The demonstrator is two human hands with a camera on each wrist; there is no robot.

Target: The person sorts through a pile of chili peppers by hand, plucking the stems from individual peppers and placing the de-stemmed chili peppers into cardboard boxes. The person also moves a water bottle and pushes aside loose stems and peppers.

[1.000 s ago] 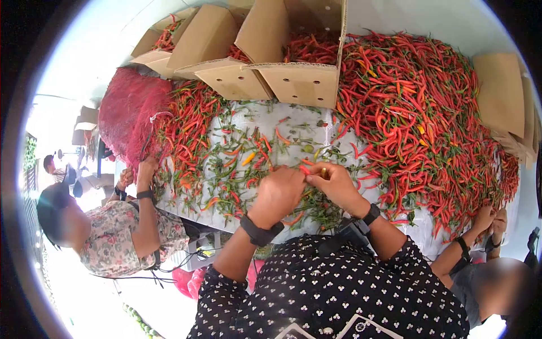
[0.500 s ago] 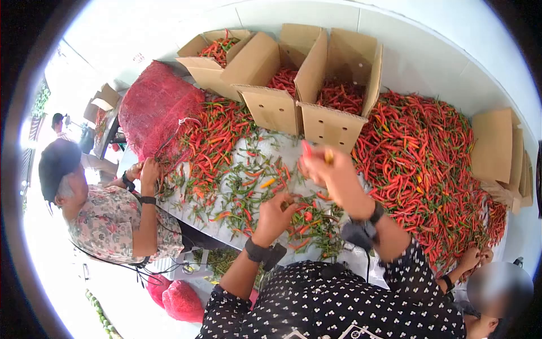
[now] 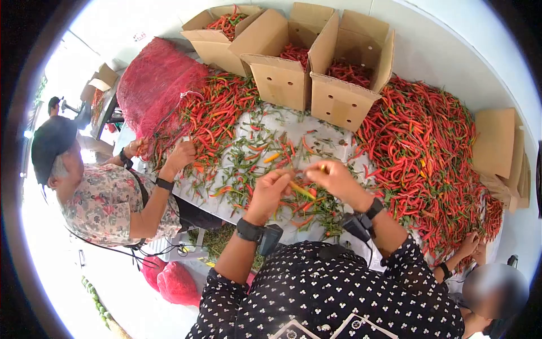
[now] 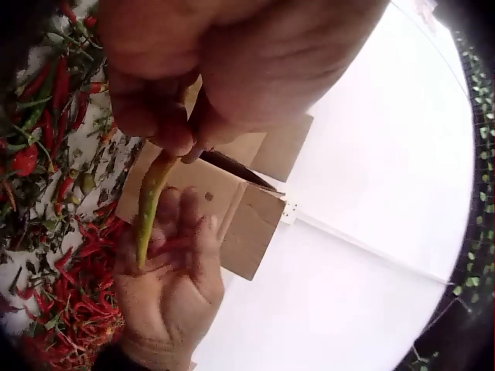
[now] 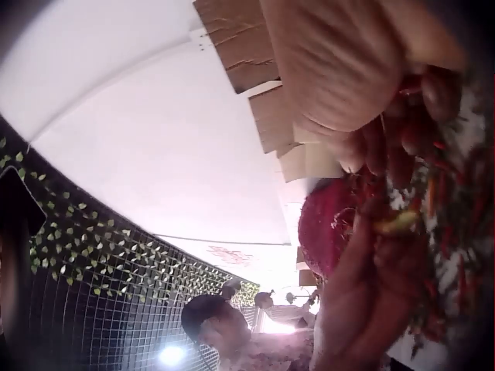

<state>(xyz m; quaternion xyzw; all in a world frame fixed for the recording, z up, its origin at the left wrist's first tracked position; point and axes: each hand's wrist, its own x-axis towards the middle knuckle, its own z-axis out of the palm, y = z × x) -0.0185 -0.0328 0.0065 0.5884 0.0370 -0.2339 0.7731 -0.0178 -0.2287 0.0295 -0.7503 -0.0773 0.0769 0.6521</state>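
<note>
In the head view my left hand [image 3: 268, 195] pinches one end of a yellow-green chili pepper [image 3: 302, 189], which points out toward the right. The left wrist view has this chili pepper [image 4: 151, 205] hanging from the fingertips. My right hand [image 3: 337, 182] is just to the right, its fingertips close to the left hand. From the left wrist, the right hand [image 4: 170, 301] appears palm up with bent fingers and a strip of red across the palm. Red also shows between its fingers in the right wrist view, like a red chili pepper [image 5: 410, 91].
Loose chilies and green stems lie on the white table covering [image 3: 271, 118]. A big chili heap [image 3: 420, 152] is at right. Cardboard boxes [image 3: 344, 104] holding chilies stand behind, beside a red mesh sack [image 3: 152, 90]. People work at left [image 3: 113, 198] and right [image 3: 468, 254].
The right hand was raised with a red chili pepper half a second ago; now it is back beside the left hand. The left hand now holds a yellow-green chili pepper out.
</note>
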